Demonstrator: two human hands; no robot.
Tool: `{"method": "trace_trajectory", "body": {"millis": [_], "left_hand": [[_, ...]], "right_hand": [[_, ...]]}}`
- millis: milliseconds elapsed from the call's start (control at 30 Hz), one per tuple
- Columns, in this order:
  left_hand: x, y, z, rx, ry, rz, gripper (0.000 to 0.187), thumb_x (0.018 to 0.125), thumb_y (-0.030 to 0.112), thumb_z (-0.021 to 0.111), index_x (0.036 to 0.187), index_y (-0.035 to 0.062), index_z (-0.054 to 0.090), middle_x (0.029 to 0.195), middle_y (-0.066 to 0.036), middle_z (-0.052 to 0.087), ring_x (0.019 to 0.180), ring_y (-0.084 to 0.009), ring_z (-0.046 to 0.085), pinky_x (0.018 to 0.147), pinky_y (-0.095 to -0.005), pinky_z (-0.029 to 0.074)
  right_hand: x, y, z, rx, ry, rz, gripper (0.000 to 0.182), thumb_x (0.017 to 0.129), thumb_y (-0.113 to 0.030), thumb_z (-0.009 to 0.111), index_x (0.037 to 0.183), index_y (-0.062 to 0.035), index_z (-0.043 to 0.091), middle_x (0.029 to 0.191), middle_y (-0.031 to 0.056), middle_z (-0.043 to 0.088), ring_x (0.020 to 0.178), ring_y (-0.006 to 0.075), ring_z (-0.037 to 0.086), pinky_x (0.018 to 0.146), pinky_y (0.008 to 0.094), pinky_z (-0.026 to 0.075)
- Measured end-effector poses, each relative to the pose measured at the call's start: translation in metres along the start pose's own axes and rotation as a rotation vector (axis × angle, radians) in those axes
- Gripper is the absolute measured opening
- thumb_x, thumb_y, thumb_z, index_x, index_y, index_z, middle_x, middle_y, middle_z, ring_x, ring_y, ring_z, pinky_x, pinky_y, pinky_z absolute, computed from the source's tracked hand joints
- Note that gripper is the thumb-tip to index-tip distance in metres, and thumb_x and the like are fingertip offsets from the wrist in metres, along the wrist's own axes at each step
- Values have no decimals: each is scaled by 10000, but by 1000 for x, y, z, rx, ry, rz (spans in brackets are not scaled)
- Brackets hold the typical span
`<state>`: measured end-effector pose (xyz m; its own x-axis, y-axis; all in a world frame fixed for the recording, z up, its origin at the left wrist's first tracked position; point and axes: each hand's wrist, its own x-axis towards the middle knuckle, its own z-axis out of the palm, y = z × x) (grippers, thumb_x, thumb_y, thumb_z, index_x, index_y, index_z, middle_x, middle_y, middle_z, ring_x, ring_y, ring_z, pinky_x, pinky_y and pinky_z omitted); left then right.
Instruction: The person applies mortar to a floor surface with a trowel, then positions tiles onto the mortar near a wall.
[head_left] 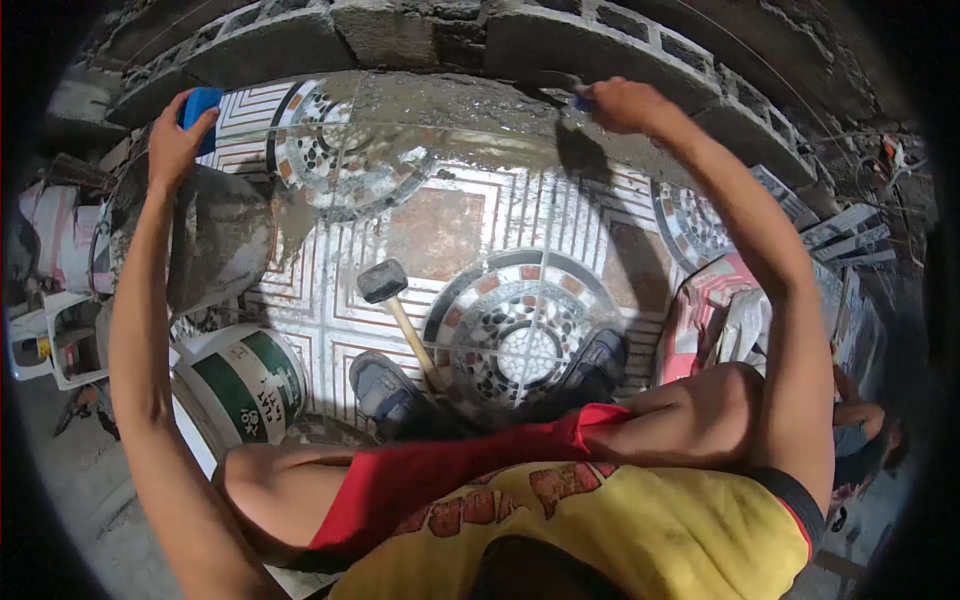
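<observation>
My left hand [176,143] is closed around a blue block-like thing [205,106] at the far left end of the tiled floor, near the block wall; its exact kind is not clear. My right hand [627,106] grips a trowel by its blue handle [583,99]. The dark trowel blade [538,88] points left along the foot of the wall. Below it lies a strip of wet grey mortar [460,108]. Patterned floor tiles [510,215], smeared with mortar, spread between my hands and my feet. A rubber mallet [383,282] with a wooden handle rests on them.
A low hollow-block wall [590,50] curves along the far side. To the left stand a mortar-stained container [215,235], a white-and-green paint bucket [245,385] and a white plastic stool [65,340]. A red-and-white sack [705,305] lies right. Another person [860,430] is behind, at right.
</observation>
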<state>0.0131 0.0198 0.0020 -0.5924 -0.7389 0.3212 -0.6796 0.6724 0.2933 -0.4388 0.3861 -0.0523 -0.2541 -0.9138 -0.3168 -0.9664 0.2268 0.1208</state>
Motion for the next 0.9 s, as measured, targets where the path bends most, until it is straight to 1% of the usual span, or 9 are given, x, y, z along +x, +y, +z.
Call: {"method": "trace_trajectory", "body": {"millis": [67,167,233,433,567,633,767,833,900], "left_hand": [[3,-4,0,-14,-21,-27,508,768,415,686,1146,86,602,1038,-163,645,938,-282,629,817,-358,469],[2,-1,0,-38,-64,-27,526,759,425,693,1147,82,603,1027,-165,646,923,-282,630,804,-357,472],[4,-7,2,-41,-30,-43,550,747,440,701,1155,84,603,1028,-174,646,917,-286,633,794,-362,476],[7,-14,3,-42,-27,-86,559,741,445,698,1163,90,603,1043,-185,643,935,-301,632,813,-371,477],[6,-15,7,-7,-35,-11,557,741,447,695,1168,101,602,1063,-184,635,951,-307,626,820,-374,473],[4,-7,3,31,4,47,550,739,446,693,1166,111,603,1069,-174,629,951,-310,622,826,-381,470],[4,-1,2,19,-8,-50,525,742,421,696,1154,109,605,1043,-175,627,941,-315,618,832,-385,468],[2,1,1,43,-30,-39,524,744,419,696,1155,107,604,1047,-177,626,944,-314,617,830,-381,469],[3,1,2,62,-42,-17,523,746,417,695,1155,105,602,1050,-179,625,947,-312,617,828,-378,469]], "right_hand": [[-5,7,-14,-10,-49,-25,344,853,-177,539,1189,-108,564,987,180,654,931,334,641,768,484,514],[-11,6,4,148,136,-66,335,827,-167,578,1151,-83,579,968,176,662,924,335,641,763,482,508],[-4,-8,32,321,-35,-59,417,870,-204,580,1280,-146,532,1000,216,638,922,406,598,803,471,481],[-15,9,29,196,-103,-40,446,846,-176,614,1282,-146,528,951,224,645,865,398,616,759,476,488],[-1,-23,44,330,118,-153,463,870,-264,599,1304,-143,494,966,190,654,884,395,612,768,474,490],[3,-11,49,262,-140,-185,454,873,-266,602,1297,-133,505,1002,189,650,930,396,606,789,454,489],[-15,6,23,242,-95,-195,440,861,-239,615,1274,-116,527,960,208,653,900,386,621,754,418,497],[-18,-2,20,385,-1,-10,436,836,-211,633,1252,-115,548,924,222,653,870,384,629,737,411,495],[-8,-10,37,514,47,-25,425,822,-187,628,1234,-113,557,933,226,652,875,383,628,757,423,494]]}}
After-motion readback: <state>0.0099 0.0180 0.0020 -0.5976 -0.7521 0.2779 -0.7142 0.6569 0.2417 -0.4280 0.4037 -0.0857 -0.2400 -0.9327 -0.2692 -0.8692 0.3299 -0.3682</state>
